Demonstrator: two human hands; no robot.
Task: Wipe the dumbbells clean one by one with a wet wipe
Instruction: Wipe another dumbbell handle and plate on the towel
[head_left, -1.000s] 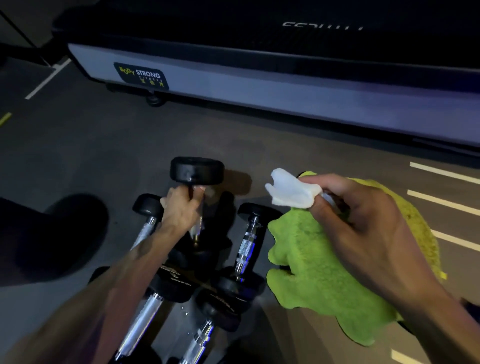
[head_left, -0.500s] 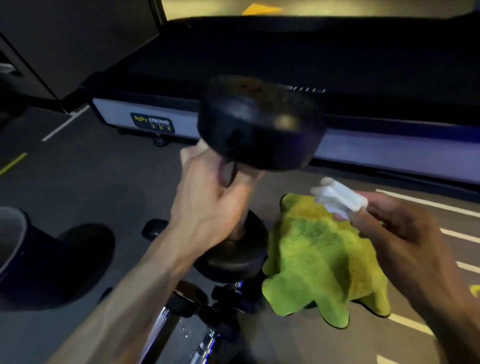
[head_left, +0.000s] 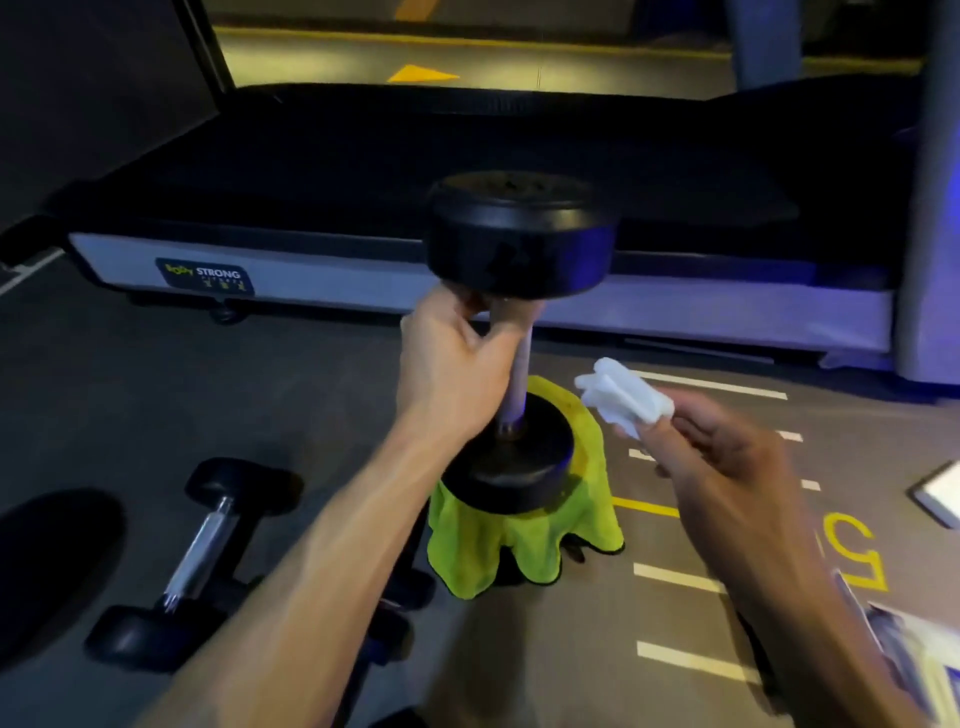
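Black dumbbell (head_left: 521, 234) upright — left hand (head_left: 457, 371) gripping.

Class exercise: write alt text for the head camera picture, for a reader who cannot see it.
A person's left hand grips the handle of a black dumbbell held upright above a green cloth, while the right hand pinches a white wipe beside it, not touching it. Another dumbbell lies on the floor in front of a treadmill.

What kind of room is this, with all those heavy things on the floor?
Most likely a gym. A treadmill stands behind, dumbbells lie on a floor with painted lines, and the left hand holds up another dumbbell.
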